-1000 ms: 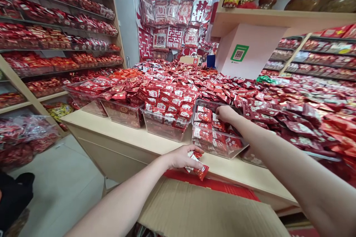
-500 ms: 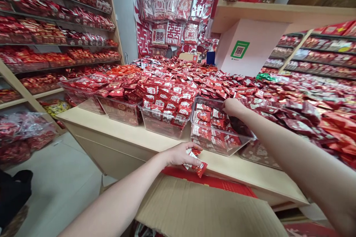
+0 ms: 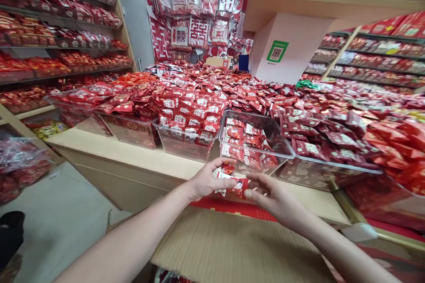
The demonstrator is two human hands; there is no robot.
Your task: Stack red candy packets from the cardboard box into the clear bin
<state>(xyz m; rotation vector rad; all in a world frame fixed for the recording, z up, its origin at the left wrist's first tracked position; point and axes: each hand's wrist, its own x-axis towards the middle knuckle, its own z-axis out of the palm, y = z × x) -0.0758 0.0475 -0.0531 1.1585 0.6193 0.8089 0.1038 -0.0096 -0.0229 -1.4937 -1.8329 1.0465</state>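
Note:
My left hand [image 3: 203,184] is closed around a few small red-and-white candy packets [image 3: 239,187], held in front of the clear plastic bin. My right hand [image 3: 279,196] has its thumb and fingertips at the right end of the front packet, pinching it. Just behind both hands stands the clear bin [image 3: 286,149], partly filled with similar packets [image 3: 233,133] in rows on its left side. Its right side shows bare plastic. Below the hands is a brown cardboard box flap [image 3: 232,243].
Neighbouring bins hold red packets [image 3: 186,117] on the left and dark red packets [image 3: 312,146] on the right. A wooden counter edge [image 3: 133,159] runs beneath them. Stocked shelves [image 3: 59,26] line the left wall. A wooden shelf [image 3: 299,0] overhangs at upper right.
My right hand has come out of the clear bin, down and toward me, to the packets in my left hand. The view has shifted slightly to the right.

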